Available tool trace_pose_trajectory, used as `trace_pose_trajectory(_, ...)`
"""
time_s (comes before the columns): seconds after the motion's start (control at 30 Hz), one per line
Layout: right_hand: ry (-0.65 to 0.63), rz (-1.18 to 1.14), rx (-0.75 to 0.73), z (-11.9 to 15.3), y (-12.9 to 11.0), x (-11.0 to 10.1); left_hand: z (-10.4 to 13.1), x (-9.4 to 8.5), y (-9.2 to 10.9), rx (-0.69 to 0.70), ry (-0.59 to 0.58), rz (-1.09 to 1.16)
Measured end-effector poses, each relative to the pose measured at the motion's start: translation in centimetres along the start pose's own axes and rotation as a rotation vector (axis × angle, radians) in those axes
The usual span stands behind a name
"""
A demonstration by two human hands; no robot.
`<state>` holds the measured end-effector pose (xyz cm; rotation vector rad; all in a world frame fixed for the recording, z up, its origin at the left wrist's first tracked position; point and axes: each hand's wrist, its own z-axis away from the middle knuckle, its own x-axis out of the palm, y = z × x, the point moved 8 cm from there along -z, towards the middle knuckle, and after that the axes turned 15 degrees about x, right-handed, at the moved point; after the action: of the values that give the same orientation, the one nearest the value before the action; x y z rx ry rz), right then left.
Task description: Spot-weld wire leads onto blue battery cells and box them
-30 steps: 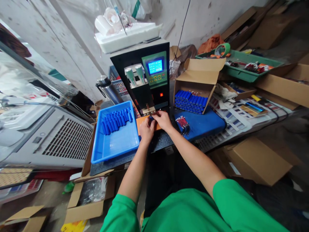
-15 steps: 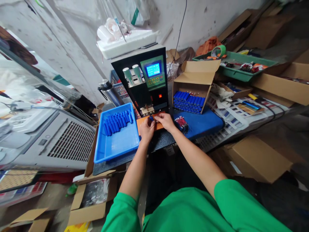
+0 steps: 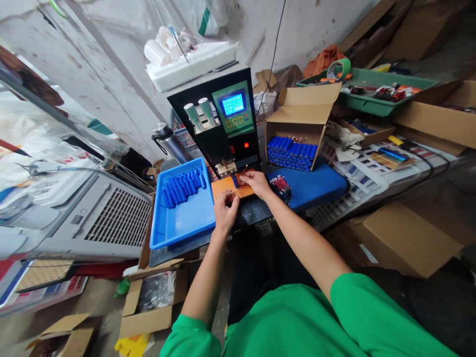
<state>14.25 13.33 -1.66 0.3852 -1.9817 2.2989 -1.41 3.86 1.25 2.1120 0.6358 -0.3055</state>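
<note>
A blue cylindrical battery cell (image 3: 235, 182) stands on the orange block (image 3: 222, 187) under the welding pins of a black spot welder (image 3: 238, 148). My right hand (image 3: 256, 183) is closed at the cell's right side, pinching a thin wire lead whose end pokes up by the fingers. Just in front of the block, my left hand (image 3: 225, 212) is closed, thumb against forefinger, on what looks like a thin strand of the wire. The fingers partly hide the wire. Beside my right wrist lies a bundle of red and black wire leads (image 3: 280, 187).
On the left, a blue tray (image 3: 178, 233) holds several blue cells. An open cardboard box (image 3: 305, 116) of stacked cells stands right of the welder. A steel flask (image 3: 171, 141) is behind the tray. Further right sits a green tray (image 3: 386, 106) with tape and wires.
My left hand has drawn back from the cell toward me, leaving more of the cell and block in sight. My right hand stays by the cell. The view has shifted slightly.
</note>
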Motion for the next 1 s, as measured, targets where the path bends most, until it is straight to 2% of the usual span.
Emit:
trace_pose_trajectory(0.2, -0.023, -0.006, -0.002, 0.1, -0.1, 0.1, -0.5, 0.0, -0.3, -0.146, 0.054, 0.137)
trace_pose_trajectory(0.4, -0.194, -0.039, 0.033, 1.1, -0.5, 1.0, -1.5, -0.2, -0.2, -0.195, 0.170, 0.279)
trace_pose_trajectory(0.53, -0.240, 0.086, 0.003, 1.9, -1.3, 1.4, -2.1, 0.9, -0.4, -0.222, 0.144, 0.318)
trace_pose_trajectory(0.7, -0.236, 0.125, -0.008, 2.0, -1.5, 1.5, -2.3, 2.2, -1.0, -0.227, 0.094, 0.334)
trace_pose_trajectory(0.83, -0.219, 0.110, 0.003, 1.8, -1.3, 1.3, -2.3, 1.9, -0.8, -0.163, 0.053, 0.245)
trace_pose_trajectory(0.93, -0.191, 0.048, 0.033, 1.5, -0.9, 1.0, -2.6, 0.6, -0.4, -0.049, 0.121, 0.065)
trace_pose_trajectory(1.0, -0.169, 0.001, 0.060, 1.3, -0.6, 0.7, -3.1, 0.3, -0.6, -0.006, 0.132, -0.021)
